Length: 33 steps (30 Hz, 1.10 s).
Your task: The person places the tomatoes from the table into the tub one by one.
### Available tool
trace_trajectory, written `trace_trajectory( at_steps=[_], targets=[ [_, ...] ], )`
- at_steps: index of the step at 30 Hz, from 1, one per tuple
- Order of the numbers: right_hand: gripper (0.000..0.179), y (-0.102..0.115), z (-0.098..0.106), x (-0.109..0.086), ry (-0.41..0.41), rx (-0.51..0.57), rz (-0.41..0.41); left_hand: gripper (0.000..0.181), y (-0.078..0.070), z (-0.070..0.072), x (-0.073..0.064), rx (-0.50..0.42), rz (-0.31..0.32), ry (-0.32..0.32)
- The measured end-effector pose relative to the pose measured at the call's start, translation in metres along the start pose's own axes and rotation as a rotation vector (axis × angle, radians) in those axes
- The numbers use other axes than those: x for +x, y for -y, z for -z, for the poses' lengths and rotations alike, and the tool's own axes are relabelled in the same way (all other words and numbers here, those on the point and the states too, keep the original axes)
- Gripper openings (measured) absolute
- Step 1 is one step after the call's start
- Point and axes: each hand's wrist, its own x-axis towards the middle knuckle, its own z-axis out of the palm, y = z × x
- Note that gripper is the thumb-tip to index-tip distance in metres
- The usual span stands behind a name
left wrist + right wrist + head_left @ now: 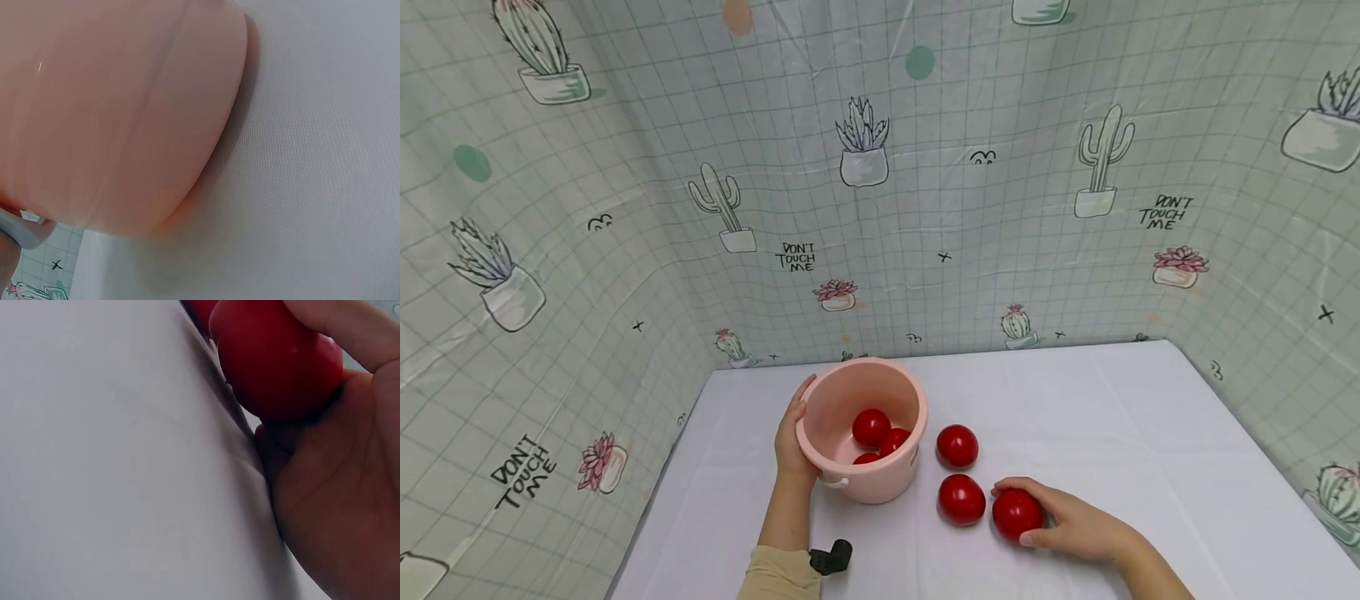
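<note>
A pink plastic bucket [835,398] stands on the white table [1112,433], with three red balls [871,427] inside it. My left hand [792,437] grips the bucket's left wall; in the left wrist view the pink bucket [112,106] fills most of the picture. Two more red balls lie loose to the right of the bucket, one [957,446] farther back and one [961,499] nearer. My right hand [1067,523] curls round a further red ball [1017,513] that rests on the table, and the right wrist view shows this ball [275,362] against my palm.
Cactus-print sheets wall the table at the back [925,208] and on both sides. A small black object [831,557] lies by my left forearm. The bucket has a white handle lug [835,481] at its front.
</note>
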Motion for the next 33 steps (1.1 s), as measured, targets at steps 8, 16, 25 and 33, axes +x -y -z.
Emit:
trace_trajectory(
  at_steps=[8, 16, 25, 33],
  targets=[
    [0.059, 0.005, 0.014, 0.001, 0.046, 0.094, -0.006, 0.048, 0.0, -0.001, 0.0, 0.003, 0.005, -0.006],
    [0.059, 0.019, 0.034, 0.007, 0.065, 0.093, 0.049, 0.048, -0.001, 0.0, 0.0, -0.009, 0.003, -0.004],
    [0.059, 0.034, 0.055, 0.016, 0.061, 0.064, 0.043, 0.048, -0.001, 0.001, 0.0, -0.001, -0.007, 0.001],
    [0.062, 0.052, 0.076, 0.022, 0.046, 0.053, 0.063, 0.049, 0.0, 0.001, 0.001, 0.011, -0.004, 0.012]
  ],
)
